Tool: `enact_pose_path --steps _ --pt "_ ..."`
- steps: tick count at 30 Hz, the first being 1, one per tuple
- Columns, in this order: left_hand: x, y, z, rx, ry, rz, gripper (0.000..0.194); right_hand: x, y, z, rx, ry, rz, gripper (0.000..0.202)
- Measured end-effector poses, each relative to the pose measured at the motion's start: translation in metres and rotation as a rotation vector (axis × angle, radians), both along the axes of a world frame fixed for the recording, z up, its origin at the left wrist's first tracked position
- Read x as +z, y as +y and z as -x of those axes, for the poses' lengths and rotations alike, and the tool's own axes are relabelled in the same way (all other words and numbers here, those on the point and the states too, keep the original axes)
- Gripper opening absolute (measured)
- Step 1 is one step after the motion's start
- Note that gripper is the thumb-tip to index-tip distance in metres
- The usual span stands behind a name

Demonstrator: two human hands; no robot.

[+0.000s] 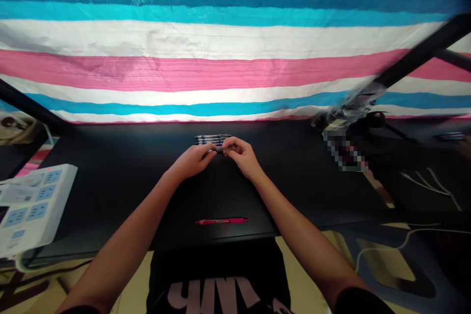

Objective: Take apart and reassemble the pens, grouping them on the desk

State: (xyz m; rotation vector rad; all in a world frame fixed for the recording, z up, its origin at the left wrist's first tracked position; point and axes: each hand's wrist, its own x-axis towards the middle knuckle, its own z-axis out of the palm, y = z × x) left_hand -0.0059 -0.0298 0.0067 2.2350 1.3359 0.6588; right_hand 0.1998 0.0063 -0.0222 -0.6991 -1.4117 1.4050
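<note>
While clamped on a dark piece [220, 150], both hands [198, 159] [240, 153] beside pens [206, 140], red pen [222, 221] nearer

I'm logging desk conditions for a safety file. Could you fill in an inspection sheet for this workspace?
Surface: black table, dark top.
Job's things: row of pens towards the back; dark piece in front of it, mostly covered by fingers; red pen near the front edge.
Clutter: white power strip at left; clear plastic wrapping at back right.
Hands: left hand and right hand both pinch the dark piece.
Cables: white cord below the power strip; white cable at lower right.
Surroundings: striped sheet behind the table.
</note>
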Motion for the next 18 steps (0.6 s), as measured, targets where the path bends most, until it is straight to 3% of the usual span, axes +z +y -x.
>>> enact_pose_path --steps 3,7,18 --pt "0.0003 -0.0009 -0.0016 0.012 -0.013 -0.008 0.020 -0.0012 -0.0007 0.0014 -0.001 -0.064 0.104 0.037" --pt "-0.0005 -0.0007 -0.0025 0.030 -0.013 -0.005 0.019 0.0004 -0.0007 -0.0001 -0.072 -0.212 0.116 0.036" --pt "-0.0030 0.0025 0.0034 0.012 -0.035 -0.033 0.027 0.0065 -0.0004 -0.0036 -0.076 -0.066 0.085 0.032"
